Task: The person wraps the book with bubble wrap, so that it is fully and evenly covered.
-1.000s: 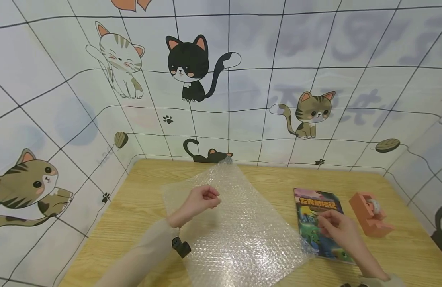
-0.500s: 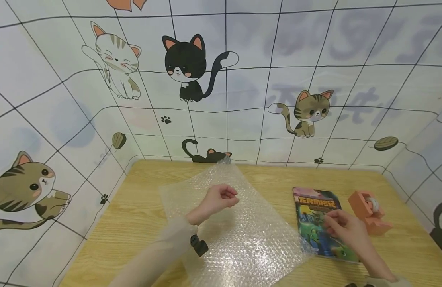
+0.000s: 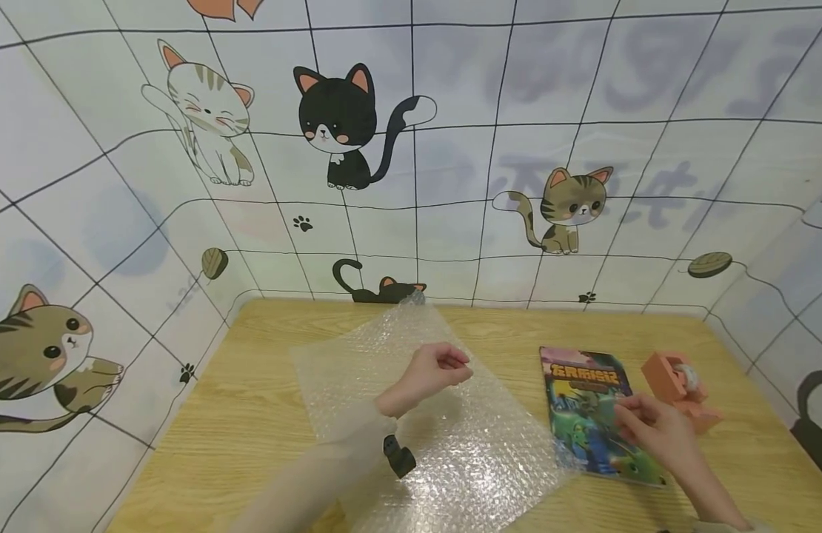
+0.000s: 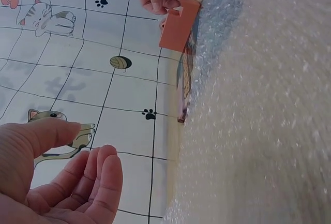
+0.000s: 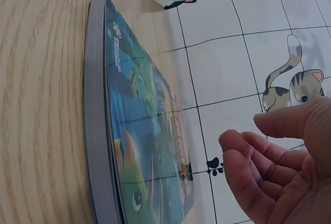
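Note:
A clear sheet of bubble wrap [image 3: 491,444] lies spread on the wooden table. My left hand [image 3: 434,376] hovers over its middle, fingers loosely bent and holding nothing. In the left wrist view a gap shows between the thumb and fingers of that left hand [image 4: 67,177]. To the right lies a book [image 3: 587,414] with a colourful cartoon cover. Above its right edge is my right hand [image 3: 657,433], thumb and fingers apart with nothing between them, as the right wrist view shows. The thick page block of the book [image 5: 95,110] faces that camera.
An orange tape dispenser [image 3: 671,377] with a roll of tape stands right of the book, partly behind the right hand. A cloth with printed cats [image 3: 464,148] hangs around the back and sides of the table [image 3: 204,414]. One wrap corner reaches the back edge.
My left hand has moved to the right over the bubble wrap. The right hand has shifted slightly right over the book. The head view has turned a little to the right.

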The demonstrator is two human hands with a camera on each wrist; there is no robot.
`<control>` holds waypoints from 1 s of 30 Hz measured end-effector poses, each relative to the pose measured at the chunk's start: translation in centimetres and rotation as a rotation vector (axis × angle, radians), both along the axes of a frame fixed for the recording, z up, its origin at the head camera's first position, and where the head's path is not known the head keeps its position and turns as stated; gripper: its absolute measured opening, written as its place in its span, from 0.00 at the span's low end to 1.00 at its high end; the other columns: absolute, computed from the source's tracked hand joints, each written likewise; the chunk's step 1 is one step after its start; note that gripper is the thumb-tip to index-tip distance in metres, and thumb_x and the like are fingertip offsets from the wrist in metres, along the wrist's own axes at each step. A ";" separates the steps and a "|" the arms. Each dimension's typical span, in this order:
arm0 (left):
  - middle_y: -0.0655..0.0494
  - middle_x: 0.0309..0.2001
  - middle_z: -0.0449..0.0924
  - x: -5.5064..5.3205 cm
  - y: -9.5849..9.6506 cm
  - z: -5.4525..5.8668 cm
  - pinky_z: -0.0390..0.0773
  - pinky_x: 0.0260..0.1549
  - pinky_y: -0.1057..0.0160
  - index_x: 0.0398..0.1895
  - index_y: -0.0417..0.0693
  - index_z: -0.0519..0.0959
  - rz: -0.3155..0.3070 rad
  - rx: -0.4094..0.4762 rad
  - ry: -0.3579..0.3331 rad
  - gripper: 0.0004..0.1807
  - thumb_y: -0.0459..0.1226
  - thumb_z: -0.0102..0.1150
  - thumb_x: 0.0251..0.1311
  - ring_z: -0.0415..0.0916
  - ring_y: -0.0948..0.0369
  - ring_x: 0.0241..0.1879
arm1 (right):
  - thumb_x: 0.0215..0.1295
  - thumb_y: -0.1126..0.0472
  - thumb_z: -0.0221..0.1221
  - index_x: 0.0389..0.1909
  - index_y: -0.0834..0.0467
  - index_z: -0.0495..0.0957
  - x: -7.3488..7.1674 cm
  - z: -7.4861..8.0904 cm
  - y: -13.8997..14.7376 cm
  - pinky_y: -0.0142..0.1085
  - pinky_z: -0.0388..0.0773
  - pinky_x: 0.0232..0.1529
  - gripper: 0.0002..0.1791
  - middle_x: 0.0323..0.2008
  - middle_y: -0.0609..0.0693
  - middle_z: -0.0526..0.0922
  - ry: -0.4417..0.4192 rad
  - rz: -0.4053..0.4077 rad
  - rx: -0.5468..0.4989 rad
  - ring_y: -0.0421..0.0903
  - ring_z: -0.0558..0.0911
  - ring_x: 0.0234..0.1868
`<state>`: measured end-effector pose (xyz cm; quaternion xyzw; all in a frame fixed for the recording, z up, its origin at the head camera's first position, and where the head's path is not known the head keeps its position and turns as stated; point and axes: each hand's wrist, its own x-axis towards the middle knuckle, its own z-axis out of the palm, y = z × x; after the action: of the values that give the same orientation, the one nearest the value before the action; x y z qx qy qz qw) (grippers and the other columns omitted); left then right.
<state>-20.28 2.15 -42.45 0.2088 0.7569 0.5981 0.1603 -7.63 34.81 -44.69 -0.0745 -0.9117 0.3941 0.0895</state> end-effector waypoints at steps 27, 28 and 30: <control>0.58 0.30 0.79 1.0 9.0 -2.1 0.75 0.30 0.72 0.41 0.35 0.80 -0.008 -0.053 -0.092 0.15 0.32 0.67 0.50 0.73 0.69 0.29 | 0.63 0.52 0.60 0.53 0.76 0.69 1.2 -1.0 3.3 0.46 0.79 0.35 0.31 0.46 0.73 0.77 -0.198 -0.067 0.145 0.67 0.78 0.45; 0.58 0.30 0.79 1.0 9.3 -2.2 0.75 0.30 0.73 0.42 0.34 0.80 -0.004 -0.055 -0.095 0.15 0.32 0.67 0.50 0.73 0.69 0.29 | 0.63 0.52 0.59 0.54 0.77 0.68 1.2 -1.0 3.3 0.49 0.78 0.37 0.32 0.47 0.73 0.76 -0.213 -0.064 0.143 0.67 0.77 0.46; 0.58 0.30 0.79 1.1 10.0 -2.5 0.75 0.30 0.73 0.42 0.33 0.80 0.001 -0.064 -0.095 0.16 0.32 0.67 0.49 0.73 0.69 0.29 | 0.63 0.50 0.59 0.55 0.77 0.67 1.2 -1.1 3.4 0.52 0.77 0.39 0.34 0.48 0.74 0.75 -0.234 -0.067 0.138 0.68 0.76 0.48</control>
<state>-19.21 12.19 -44.97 0.1747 0.7672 0.5830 0.2024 -6.46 38.25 -45.77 -0.1441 -0.9377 0.3161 0.0005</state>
